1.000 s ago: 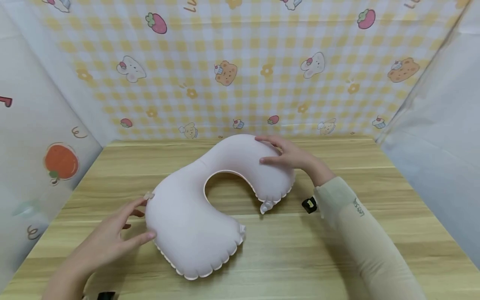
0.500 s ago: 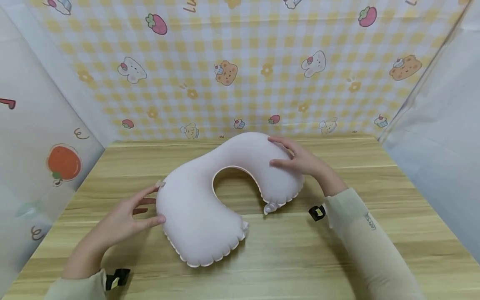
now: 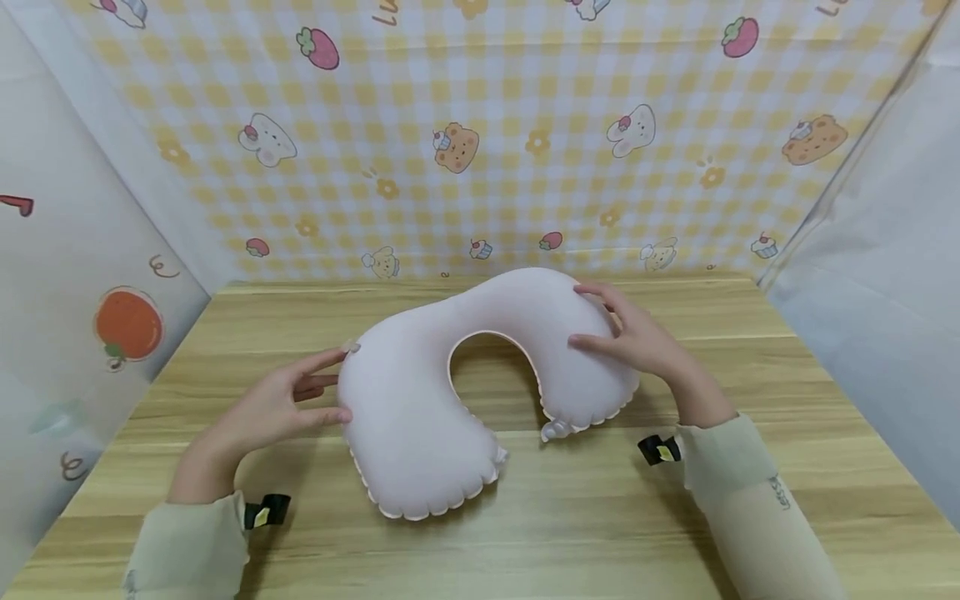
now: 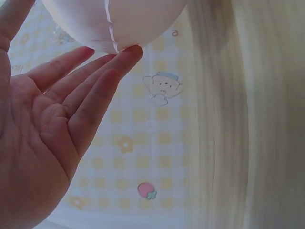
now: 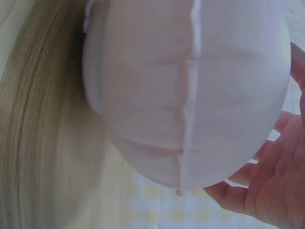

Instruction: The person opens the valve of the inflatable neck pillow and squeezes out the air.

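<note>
Left hand [image 3: 273, 404] and right hand [image 3: 641, 340], fingers spread wide, touch opposite ends of the pale-pink, U-shaped, inflated pillow [image 3: 420, 400] between them, apparently steadying it.

A wood-grain tabletop [image 3: 577, 533] extended toward six o'clock. A yellow-checked backdrop [image 3: 510, 92] stood at twelve, bearing a bear print [image 3: 456, 147], with a strawberry print [image 3: 320, 48] at eleven. At nine, a white sheet [image 3: 52, 283] bore an orange fruit print [image 3: 131, 321]; a pale sheet [image 3: 892, 242] was noted at three.
</note>
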### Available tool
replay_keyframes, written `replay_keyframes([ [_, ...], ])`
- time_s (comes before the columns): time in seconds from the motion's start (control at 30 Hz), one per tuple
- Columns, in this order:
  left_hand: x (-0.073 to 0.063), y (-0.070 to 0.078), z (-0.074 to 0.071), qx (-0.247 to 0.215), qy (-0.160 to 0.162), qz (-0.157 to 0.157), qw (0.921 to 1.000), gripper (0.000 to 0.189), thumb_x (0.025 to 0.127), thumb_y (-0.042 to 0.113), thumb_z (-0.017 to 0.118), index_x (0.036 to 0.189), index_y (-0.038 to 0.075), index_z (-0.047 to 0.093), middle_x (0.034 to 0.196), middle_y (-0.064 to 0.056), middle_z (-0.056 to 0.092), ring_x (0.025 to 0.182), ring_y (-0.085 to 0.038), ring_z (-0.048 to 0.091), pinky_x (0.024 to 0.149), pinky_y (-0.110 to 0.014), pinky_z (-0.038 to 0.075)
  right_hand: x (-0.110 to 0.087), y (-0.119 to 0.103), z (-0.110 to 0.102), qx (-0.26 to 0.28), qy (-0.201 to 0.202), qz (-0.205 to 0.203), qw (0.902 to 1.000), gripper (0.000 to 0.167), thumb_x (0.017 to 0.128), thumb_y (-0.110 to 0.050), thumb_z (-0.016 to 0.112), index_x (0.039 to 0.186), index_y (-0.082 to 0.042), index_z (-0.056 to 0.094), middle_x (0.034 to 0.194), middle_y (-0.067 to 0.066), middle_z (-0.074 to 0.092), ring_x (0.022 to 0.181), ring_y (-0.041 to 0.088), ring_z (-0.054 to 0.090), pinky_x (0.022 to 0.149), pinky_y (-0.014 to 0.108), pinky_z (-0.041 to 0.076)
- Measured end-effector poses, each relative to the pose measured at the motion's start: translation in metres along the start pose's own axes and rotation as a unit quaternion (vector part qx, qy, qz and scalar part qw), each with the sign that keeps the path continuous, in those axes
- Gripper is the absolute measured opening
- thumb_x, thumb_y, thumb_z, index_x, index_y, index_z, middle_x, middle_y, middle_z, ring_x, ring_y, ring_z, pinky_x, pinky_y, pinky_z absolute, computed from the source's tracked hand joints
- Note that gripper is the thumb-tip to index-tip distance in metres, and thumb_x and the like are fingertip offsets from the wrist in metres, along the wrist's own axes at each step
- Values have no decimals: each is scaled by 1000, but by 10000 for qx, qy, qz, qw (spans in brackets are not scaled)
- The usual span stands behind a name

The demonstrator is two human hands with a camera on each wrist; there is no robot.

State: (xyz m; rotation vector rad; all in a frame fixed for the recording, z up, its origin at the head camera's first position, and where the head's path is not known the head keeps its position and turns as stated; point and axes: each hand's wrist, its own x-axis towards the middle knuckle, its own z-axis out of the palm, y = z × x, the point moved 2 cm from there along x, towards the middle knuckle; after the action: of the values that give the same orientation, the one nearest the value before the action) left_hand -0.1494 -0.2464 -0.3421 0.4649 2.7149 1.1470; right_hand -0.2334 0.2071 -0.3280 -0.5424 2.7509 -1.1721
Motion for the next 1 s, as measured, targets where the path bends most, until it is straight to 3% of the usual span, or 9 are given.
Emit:
replay_keyframes([
  [0.3, 22, 1, 6, -698, -418, 88, 9966, 80, 87, 26, 78, 153, 10, 38, 158, -15, 37, 134, -41, 50, 104, -52, 47, -31, 5, -19, -144, -117, 19, 9998, 72, 89, -33, 75, 150, -21, 40, 159, 12, 32, 134, 48, 40, 84, 60, 55],
  [0.47, 30, 3, 4, -1062, -652, 199, 9920, 77, 87, 20, 77, 152, 7, 38, 158, -13, 38, 137, -37, 49, 103, -42, 50, -42, 2, -26, -213, -278, -56, 9994, 69, 88, -31, 77, 146, -19, 41, 155, 13, 34, 129, 44, 44, 80, 51, 56],
  [0.6, 30, 4, 3, -1073, -716, 222, 9914, 75, 88, 20, 76, 152, 7, 39, 158, -13, 39, 136, -37, 50, 103, -41, 51, -50, -3, -30, -331, -422, -99, 9985, 70, 87, -31, 77, 146, -19, 41, 152, 14, 35, 128, 42, 45, 80, 47, 54],
  [0.8, 30, 4, 2, -1099, -760, 144, 9909, 69, 91, 21, 73, 151, 8, 41, 153, -17, 44, 132, -41, 52, 92, -26, 54, -61, -8, -38, -560, -707, -117, 9959, 68, 88, -30, 77, 145, -19, 42, 149, 15, 38, 123, 44, 51, 80, 52, 53],
  [1.0, 31, 5, 1, -1114, -795, 88, 9906, 67, 92, 20, 71, 150, 6, 42, 153, -20, 44, 132, -43, 52, 89, -28, 56, -64, -8, -40, -662, -892, -179, 9937, 69, 88, -31, 77, 145, -19, 41, 146, 16, 39, 121, 44, 53, 80, 55, 52],
])
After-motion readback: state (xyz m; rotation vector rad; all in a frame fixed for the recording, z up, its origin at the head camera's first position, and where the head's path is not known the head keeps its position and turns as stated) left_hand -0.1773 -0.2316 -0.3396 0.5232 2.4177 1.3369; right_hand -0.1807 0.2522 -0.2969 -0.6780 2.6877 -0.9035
